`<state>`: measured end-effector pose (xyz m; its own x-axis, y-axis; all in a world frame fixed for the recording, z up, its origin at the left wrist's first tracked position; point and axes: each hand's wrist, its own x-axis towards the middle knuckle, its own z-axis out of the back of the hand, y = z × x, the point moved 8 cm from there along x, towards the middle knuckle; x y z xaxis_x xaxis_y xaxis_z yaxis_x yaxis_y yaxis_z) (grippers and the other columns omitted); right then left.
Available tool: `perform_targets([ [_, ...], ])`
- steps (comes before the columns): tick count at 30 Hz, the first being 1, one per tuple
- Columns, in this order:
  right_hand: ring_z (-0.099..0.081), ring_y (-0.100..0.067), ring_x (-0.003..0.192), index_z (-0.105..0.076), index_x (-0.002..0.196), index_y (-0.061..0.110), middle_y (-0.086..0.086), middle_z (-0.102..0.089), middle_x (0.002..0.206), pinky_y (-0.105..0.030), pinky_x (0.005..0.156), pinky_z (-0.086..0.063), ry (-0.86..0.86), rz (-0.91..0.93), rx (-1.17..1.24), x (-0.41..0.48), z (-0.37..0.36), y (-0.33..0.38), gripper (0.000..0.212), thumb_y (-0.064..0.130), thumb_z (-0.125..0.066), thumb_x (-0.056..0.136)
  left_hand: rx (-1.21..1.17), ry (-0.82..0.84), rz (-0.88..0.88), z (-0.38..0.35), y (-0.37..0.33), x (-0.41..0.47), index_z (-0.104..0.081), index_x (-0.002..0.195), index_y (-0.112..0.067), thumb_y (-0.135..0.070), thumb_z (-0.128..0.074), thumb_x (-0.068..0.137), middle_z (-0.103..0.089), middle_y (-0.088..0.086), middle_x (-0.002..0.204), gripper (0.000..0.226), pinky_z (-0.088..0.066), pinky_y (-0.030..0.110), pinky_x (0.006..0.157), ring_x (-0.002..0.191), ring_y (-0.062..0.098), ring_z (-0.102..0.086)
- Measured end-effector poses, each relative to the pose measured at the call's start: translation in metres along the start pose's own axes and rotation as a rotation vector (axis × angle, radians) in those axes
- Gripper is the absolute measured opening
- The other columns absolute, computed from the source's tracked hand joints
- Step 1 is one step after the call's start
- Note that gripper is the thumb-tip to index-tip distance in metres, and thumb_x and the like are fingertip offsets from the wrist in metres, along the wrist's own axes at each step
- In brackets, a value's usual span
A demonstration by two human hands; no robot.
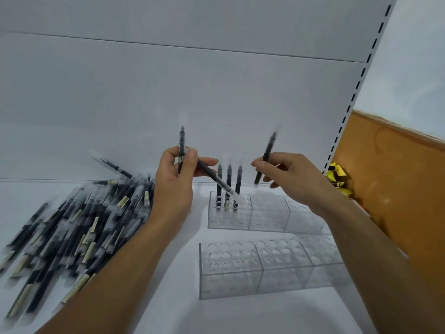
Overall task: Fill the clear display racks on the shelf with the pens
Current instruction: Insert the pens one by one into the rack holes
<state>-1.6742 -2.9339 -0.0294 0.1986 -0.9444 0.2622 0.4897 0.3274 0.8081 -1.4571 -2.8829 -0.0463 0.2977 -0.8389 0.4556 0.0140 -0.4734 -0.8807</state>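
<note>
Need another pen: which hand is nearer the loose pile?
Left. The left hand is just beside the pile; the right hand is farther off, above the back rack.

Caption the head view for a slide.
Left hand holds two pens, right hand one pen, above clear racks holding three upright pens.

Left hand [173, 182], right hand [292, 175] bare; forearms [120, 261] uncovered to frame edge.

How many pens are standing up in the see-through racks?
3. All stand side by side at the left end of the far rack: left pen, middle pen, right pen. The near rack holds none.
</note>
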Motion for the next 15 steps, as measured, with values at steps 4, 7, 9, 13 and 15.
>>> perform_targets([
  [4, -0.071, -0.004, 0.072, -0.066, 0.095, 0.021, 0.007, -0.075, 0.083, -0.013, 0.062, -0.053, -0.008, 0.007, 0.016, 0.003, -0.004, -0.003, 0.004, 0.018, -0.064, 0.093, -0.030, -0.020, -0.004, 0.001, 0.001, 0.001, -0.048, 0.105, -0.015, -0.031, -0.045, 0.102, -0.076, -0.004, 0.087, 0.017, -0.043, 0.010, 0.049, 0.077, 0.011, -0.071],
  [7, -0.071, -0.004, 0.072, -0.066, 0.095, 0.019, 0.006, -0.075, 0.084, -0.014, 0.062, -0.054, 0.014, -0.001, -0.021, 0.004, -0.010, -0.006, 0.002, 0.018, -0.064, 0.093, -0.060, -0.036, 0.000, 0.002, 0.003, 0.001, -0.047, 0.107, -0.014, -0.031, -0.045, 0.102, -0.076, -0.004, 0.086, 0.018, -0.042, 0.008, 0.052, 0.076, 0.012, -0.071],
  [9, -0.071, -0.004, 0.072, -0.066, 0.094, 0.020, 0.006, -0.075, 0.084, -0.015, 0.062, -0.054, 0.006, 0.002, -0.026, 0.005, -0.010, -0.005, 0.002, 0.018, -0.064, 0.093, -0.072, -0.035, 0.002, 0.002, 0.003, 0.001, -0.047, 0.105, -0.015, -0.031, -0.045, 0.102, -0.076, -0.003, 0.086, 0.017, -0.044, 0.009, 0.055, 0.077, 0.013, -0.072],
  [13, -0.071, -0.003, 0.074, -0.067, 0.094, 0.020, 0.009, -0.075, 0.083, -0.017, 0.066, -0.054, 0.039, -0.004, -0.041, 0.006, -0.016, -0.005, 0.003, 0.021, -0.066, 0.092, -0.079, -0.031, 0.002, 0.001, 0.006, 0.002, -0.047, 0.106, -0.016, -0.033, -0.046, 0.101, -0.076, -0.004, 0.087, 0.018, -0.052, 0.017, 0.070, 0.079, 0.014, -0.072],
  [15, -0.070, -0.002, 0.080, -0.069, 0.095, 0.021, 0.011, -0.074, 0.086, -0.020, 0.073, -0.053, 0.086, 0.005, -0.193, 0.005, -0.023, -0.008, 0.008, 0.027, -0.067, 0.091, -0.085, -0.035, 0.001, 0.001, 0.005, 0.002, -0.046, 0.105, -0.017, -0.033, -0.046, 0.101, -0.076, -0.005, 0.089, 0.016, -0.053, 0.017, 0.071, 0.080, 0.014, -0.073],
])
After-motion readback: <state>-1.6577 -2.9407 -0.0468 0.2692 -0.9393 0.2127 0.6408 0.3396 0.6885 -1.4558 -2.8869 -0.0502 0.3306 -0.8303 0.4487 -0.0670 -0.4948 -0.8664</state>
